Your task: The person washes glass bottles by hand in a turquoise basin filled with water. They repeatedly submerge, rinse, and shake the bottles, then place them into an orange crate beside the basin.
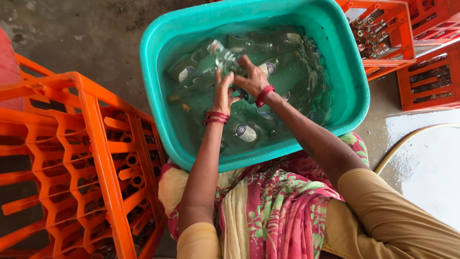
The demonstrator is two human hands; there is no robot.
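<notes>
A teal plastic tub [158,91] full of water holds several clear glass bottles with round labels, mostly submerged. Both my hands are over the water at the tub's middle. My left hand [223,93] and my right hand [253,76] are closed together on one clear glass bottle [218,55], which slants up out of the water with its neck toward the upper left. Red bangles circle both wrists. Another labelled bottle [246,132] lies under water near the tub's front wall.
A stack of orange plastic crates [91,158] with bottles in the cells stands at my left. More orange crates [383,33] with bottles stand at the upper right. A pale hose [407,141] curves over the wet concrete floor at right.
</notes>
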